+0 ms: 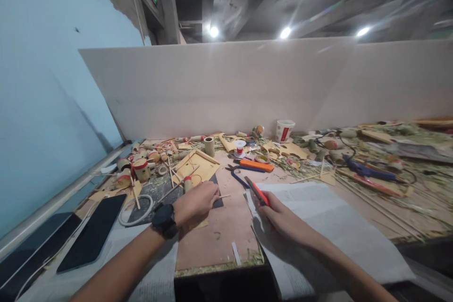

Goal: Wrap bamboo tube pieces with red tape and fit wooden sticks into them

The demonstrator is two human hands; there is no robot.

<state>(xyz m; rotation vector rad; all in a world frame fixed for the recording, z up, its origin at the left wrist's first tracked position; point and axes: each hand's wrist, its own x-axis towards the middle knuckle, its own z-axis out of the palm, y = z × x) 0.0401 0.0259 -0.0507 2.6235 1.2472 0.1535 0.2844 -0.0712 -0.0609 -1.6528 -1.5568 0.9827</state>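
Observation:
My left hand point(198, 202), with a black watch point(164, 220) on its wrist, is closed round a thin wooden stick point(224, 196) whose end pokes out to the right. It hovers over the near edge of a dark mat point(218, 200). In my right hand point(278, 212) is a red craft knife point(259, 192), held over white paper point(318, 212) and pointing up and left. Just beyond the knife lie blue-handled pliers point(239, 177) and an orange cutter point(256, 165). A yellowish board with a raised edge point(198, 166) rests beyond my left hand.
A phone point(94, 231) and a grey ring point(136, 210) lie at the left, near red-banded bamboo pieces point(141, 169). A paper cup point(284, 130) and a red thread spool point(239, 148) stand farther back. A blue glue gun point(370, 170) lies among shavings and sticks at the right.

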